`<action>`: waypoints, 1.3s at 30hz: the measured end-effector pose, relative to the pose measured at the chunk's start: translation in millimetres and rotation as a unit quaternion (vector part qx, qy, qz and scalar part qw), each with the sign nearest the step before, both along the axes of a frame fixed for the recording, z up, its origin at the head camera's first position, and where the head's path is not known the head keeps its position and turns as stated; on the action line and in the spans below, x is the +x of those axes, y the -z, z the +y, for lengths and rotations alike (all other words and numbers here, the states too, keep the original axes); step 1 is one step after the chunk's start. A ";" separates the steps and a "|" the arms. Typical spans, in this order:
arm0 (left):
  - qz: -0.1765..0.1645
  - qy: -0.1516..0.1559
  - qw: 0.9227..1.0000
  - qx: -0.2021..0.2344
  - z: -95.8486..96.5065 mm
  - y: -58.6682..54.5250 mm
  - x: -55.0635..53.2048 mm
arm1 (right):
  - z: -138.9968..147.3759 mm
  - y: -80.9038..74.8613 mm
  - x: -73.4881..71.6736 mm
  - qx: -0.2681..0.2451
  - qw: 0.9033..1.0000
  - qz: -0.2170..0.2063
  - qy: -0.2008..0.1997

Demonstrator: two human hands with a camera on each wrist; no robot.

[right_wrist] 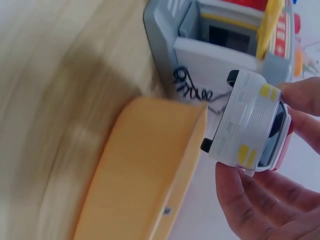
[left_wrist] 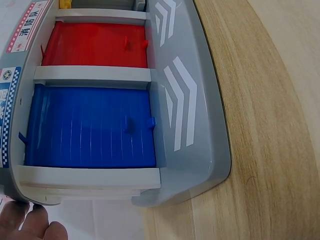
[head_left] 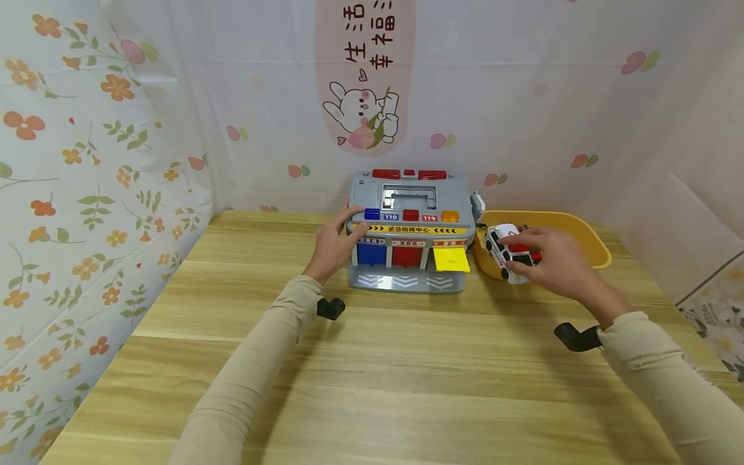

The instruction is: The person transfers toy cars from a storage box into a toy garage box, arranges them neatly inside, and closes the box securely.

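A grey toy emergency station point(head_left: 409, 226) has a blue door point(left_wrist: 92, 127), a red door point(left_wrist: 97, 45) and a yellow door point(head_left: 451, 259). The blue and red ones hang closed; the yellow one is swung outward, its bay showing dark in the right wrist view. My left hand point(head_left: 337, 244) grips the station's left side, thumb and forefinger at its top front edge. To the right, my right hand point(head_left: 549, 261) pinches a white toy ambulance point(right_wrist: 247, 122) between thumb and fingers, above the near left rim of a yellow bin. Its yellow headlights face the right wrist camera.
The yellow bin point(head_left: 572, 236) stands right of the station, with something red inside. A black coiled cord point(right_wrist: 192, 87) and a whitish handset-like piece point(head_left: 478, 205) are at the station's right side. Behind the wooden table point(head_left: 372, 381) hangs a printed cloth point(head_left: 261, 97).
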State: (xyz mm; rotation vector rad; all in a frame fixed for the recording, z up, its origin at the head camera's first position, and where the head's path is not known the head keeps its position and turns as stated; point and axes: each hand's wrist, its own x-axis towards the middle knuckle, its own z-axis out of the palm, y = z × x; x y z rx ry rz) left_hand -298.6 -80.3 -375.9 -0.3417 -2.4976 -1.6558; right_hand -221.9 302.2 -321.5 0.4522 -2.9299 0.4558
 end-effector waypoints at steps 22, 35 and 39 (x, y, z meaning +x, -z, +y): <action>0.005 0.000 1.000 0.001 -0.8 -1.1 -0.2 | -34.0 34.7 19.7 -0.033 0.999 0.012 -0.037; -0.001 0.000 1.000 0.002 -1.1 -1.6 0.1 | -55.3 57.4 15.8 -0.068 0.996 -0.003 -0.059; -0.001 0.002 1.000 0.002 -0.9 -1.9 0.2 | -59.7 65.5 14.9 -0.078 0.995 -0.003 -0.062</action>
